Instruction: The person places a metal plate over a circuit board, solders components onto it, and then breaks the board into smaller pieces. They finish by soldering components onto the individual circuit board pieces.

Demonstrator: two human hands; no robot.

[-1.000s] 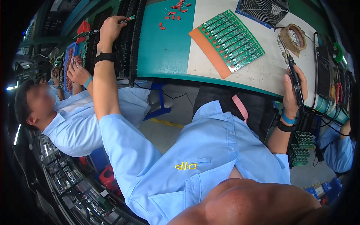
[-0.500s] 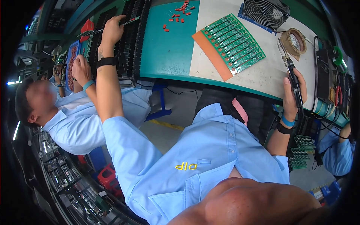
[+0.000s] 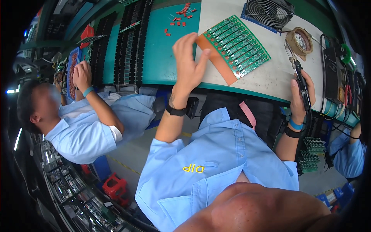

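My left hand (image 3: pixel 189 63) is open and holds nothing, fingers raised and thumb out. It reaches to the corner of an orange-brown backing sheet (image 3: pixel 223 69); whether it touches the sheet I cannot tell. On that sheet lies a green circuit board panel (image 3: pixel 240 48), made of several narrow strips. My right hand (image 3: pixel 299 94) is wrapped round a black soldering iron (image 3: pixel 304 87) at the right side of the table. The iron's metal tip points up toward a round brown pot (image 3: pixel 299 41) with pale bits inside.
A black fan (image 3: pixel 270 13) stands at the back. Red components (image 3: pixel 181 17) lie scattered on the green mat (image 3: pixel 160 58). Black slotted rails (image 3: pixel 129 58) stand at left, with a small board across them. A co-worker's hand (image 3: pixel 82 76) is beside a blue bin (image 3: pixel 72 63).
My left hand has left the black rails and moved right to the orange-brown sheet, its fingers now spread. A small board remains on the rails. My right hand holds the soldering iron as before.
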